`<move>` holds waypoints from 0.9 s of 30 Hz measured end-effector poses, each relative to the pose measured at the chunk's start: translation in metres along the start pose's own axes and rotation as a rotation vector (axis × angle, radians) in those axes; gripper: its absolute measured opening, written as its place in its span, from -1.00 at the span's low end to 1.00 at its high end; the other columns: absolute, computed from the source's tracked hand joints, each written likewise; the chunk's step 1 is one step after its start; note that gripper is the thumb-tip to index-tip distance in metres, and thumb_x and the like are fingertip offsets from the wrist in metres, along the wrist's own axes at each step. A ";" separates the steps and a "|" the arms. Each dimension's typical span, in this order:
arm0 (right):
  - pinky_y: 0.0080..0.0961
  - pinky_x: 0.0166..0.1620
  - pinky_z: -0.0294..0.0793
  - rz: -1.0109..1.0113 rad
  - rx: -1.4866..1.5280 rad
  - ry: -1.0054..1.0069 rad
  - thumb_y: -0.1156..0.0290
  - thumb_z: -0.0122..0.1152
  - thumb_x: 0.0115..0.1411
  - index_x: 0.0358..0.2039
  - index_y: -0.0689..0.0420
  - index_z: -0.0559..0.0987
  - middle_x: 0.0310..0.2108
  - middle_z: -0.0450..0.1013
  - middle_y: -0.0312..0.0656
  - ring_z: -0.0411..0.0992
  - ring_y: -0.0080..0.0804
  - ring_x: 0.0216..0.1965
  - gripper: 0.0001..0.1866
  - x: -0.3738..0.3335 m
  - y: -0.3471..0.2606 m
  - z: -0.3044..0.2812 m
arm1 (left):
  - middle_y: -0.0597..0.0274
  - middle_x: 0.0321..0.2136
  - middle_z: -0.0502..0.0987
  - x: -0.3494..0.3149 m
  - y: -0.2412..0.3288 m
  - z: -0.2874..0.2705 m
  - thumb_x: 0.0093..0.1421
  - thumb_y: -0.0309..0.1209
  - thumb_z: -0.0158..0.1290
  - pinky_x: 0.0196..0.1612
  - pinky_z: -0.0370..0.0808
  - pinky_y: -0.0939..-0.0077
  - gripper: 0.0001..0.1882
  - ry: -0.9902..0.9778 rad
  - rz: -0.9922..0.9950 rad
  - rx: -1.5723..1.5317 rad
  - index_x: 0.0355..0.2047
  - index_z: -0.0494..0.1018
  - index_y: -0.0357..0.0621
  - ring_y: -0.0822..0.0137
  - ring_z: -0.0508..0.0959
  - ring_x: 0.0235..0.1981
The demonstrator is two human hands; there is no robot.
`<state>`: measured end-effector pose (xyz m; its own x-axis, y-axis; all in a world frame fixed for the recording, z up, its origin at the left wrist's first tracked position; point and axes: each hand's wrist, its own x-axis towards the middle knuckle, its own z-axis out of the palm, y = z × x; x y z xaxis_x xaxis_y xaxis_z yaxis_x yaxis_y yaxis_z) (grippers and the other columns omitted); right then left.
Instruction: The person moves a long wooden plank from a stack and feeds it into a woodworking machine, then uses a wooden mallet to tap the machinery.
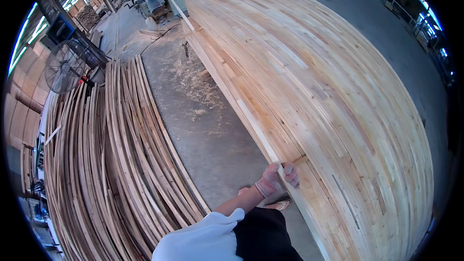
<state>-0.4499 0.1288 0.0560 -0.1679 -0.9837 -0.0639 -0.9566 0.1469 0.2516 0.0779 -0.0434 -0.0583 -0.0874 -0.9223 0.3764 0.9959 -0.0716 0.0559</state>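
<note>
The gloved hand (276, 180) (which hand, I cannot tell) pinches a thin wood strip (232, 97) at 5 o'clock, along the big jointed panel (319, 92). Better to pull straight, slowly.

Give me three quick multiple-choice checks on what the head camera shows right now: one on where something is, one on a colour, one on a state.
1. Where does the pile of thin strips lie?
A. left of the bare floor strip
B. on top of the board stack
C. right of the board stack

2. What colour is the sleeve?
A. red
B. white
C. green

3. What is the hand doing?
A. hanging free
B. flat on the floor
C. gripping a long strip

Answers:
1 A, the pile of thin strips lies left of the concrete floor.
2 B, the sleeve is white.
3 C, the hand closes on the long strip at the board stack edge.
</note>
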 end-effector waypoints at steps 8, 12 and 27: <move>-0.32 -0.33 0.54 -0.062 0.128 -0.186 -0.01 0.28 0.06 -0.03 0.16 0.52 -0.34 0.53 0.00 0.51 -0.19 -0.37 -0.41 0.010 0.015 0.079 | 0.33 -0.50 0.37 -0.041 0.034 0.039 0.06 -0.06 0.21 -0.20 0.42 0.28 -0.62 0.857 0.303 -0.099 -0.30 0.42 -0.05 0.26 0.41 -0.39; -0.29 -0.09 0.49 0.070 0.531 -0.747 -0.19 -0.08 0.25 0.04 0.14 0.52 -0.15 0.51 0.04 0.49 -0.21 -0.09 -0.34 0.061 0.054 0.253 | 0.12 -0.11 0.54 -0.067 0.013 -0.001 0.23 -0.16 0.04 0.10 0.41 0.15 -0.59 0.809 0.296 0.013 -0.01 0.40 -0.13 0.09 0.51 -0.05; -0.11 0.27 0.10 -0.015 0.227 -0.833 -0.40 -0.29 0.20 0.09 0.12 0.50 0.09 0.43 -0.01 0.30 -0.03 0.18 -0.14 0.059 0.059 0.035 | 0.01 -0.14 0.57 -0.102 -0.025 0.035 0.27 -0.09 0.01 -0.04 0.55 0.12 -0.56 1.066 -0.165 0.645 -0.04 0.44 -0.19 0.11 0.60 -0.12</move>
<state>-0.5248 0.0827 0.0338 -0.1894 -0.6028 -0.7751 -0.9698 0.2386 0.0514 0.0612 0.0662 -0.0655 0.1533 -0.7891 -0.5948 0.7555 -0.2944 0.5852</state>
